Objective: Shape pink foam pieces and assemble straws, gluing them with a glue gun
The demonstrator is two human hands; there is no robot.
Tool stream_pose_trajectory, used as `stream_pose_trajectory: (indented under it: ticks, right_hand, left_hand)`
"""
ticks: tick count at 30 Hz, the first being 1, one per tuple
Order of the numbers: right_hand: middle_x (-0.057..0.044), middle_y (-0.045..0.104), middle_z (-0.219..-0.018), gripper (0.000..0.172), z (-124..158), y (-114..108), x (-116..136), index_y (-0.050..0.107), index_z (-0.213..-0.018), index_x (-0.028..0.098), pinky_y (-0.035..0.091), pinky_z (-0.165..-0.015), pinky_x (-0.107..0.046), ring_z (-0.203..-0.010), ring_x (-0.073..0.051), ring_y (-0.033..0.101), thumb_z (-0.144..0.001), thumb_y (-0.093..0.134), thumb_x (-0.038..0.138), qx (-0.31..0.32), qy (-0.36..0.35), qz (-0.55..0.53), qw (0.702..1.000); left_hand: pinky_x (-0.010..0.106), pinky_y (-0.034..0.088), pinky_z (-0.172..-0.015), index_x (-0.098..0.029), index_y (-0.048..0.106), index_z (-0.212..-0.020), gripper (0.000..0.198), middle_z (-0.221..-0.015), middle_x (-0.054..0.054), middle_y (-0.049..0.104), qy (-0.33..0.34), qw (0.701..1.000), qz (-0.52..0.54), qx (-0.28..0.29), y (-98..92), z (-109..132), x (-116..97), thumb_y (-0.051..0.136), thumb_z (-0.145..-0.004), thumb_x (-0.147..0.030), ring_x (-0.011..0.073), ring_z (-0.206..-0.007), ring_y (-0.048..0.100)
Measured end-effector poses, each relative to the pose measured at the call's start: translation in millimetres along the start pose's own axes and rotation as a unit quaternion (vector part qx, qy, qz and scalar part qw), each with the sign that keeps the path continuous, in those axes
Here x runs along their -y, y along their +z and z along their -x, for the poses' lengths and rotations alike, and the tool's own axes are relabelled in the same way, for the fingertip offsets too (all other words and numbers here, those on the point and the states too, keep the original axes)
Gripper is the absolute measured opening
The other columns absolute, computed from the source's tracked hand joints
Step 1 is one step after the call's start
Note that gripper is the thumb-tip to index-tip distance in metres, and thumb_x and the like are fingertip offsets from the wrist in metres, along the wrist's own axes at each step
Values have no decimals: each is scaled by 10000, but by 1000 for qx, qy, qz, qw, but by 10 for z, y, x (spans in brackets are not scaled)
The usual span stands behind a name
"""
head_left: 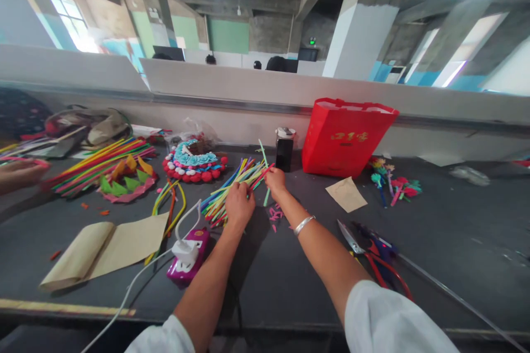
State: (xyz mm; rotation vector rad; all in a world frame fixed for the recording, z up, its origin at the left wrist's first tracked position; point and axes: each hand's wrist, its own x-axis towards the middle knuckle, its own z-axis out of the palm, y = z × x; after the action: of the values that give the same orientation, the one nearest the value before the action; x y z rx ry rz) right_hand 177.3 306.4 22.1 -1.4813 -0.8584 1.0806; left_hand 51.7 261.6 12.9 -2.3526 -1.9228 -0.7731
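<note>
A bundle of many-coloured pipe cleaners (221, 195) lies fanned out on the dark table in front of me. My left hand (240, 204) rests on the bundle's right side, its fingers curled round some of the stems. Just right of it, my right hand (276, 180) pinches a red pipe cleaner (264, 174) near the bundle's far end. A pale green pipe cleaner (263, 153) stands out behind the right hand's fingers; whether that hand holds it too is unclear. Small pink scraps (274, 214) lie below the right hand.
Behind my hands stand a black bottle (284, 153) and a red bag (345, 140). Scissors (358, 245) and a dark blue glue gun (384, 248) lie right. Left are a purple power strip (188, 256), brown paper (120, 245), craft crowns (126, 182) and another person's hand (22, 173).
</note>
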Motion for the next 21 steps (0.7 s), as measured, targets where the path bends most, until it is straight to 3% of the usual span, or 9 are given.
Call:
stream_pose_trajectory:
  ticks: [5,7,9,10,16,21]
  right_hand:
    - [-81,597,-1166,309,280,-170,-114,566,-1186,155,538,-800,-394,-961,-203,620,-924,575,319,-20,-34,-15,999]
    - [-22,645,-878,233,482,-206,-174,639,-1037,141,527,-631,-276,-731,-143,628,-907,583,325,-16,-57,-23,998]
    - [58,521,-564,203,691,-268,-228,681,-871,146,395,-443,-182,-484,-80,513,-857,606,334,-16,-81,-36,996]
    - [80,456,-499,203,787,-315,-250,685,-836,152,329,-398,-170,-422,-62,448,-830,613,341,-18,-91,-45,995]
    - [125,274,-463,311,1068,-717,-344,641,-895,165,161,-330,-160,-345,-36,223,-785,572,448,-71,-116,-112,984]
    - [134,231,-482,368,1040,-820,-465,581,-925,175,167,-334,-159,-350,-41,202,-796,532,515,-121,-134,-148,972]
  left_hand:
    - [328,423,-802,-166,592,-999,203,-989,113,607,-21,1000,-18,0,39,-13,51,417,-902,-202,256,-970,576]
    - [341,422,-800,-154,586,-1060,237,-1016,128,610,-27,999,-24,3,62,-13,72,429,-885,-178,271,-981,572]
    - [346,424,-789,-152,585,-1097,268,-1040,134,612,-28,999,-27,8,83,-9,91,444,-868,-162,280,-984,571]
    - [346,425,-784,-155,591,-1095,272,-1041,132,616,-28,999,-27,10,91,-8,99,453,-860,-158,281,-979,572]
    - [345,419,-830,-169,606,-1104,273,-1059,116,630,-38,999,-20,-5,107,-31,136,459,-883,-230,273,-999,560]
    - [345,398,-890,-178,609,-1095,304,-1057,108,638,-47,998,-10,-31,82,-54,135,380,-941,-305,251,-1000,559]
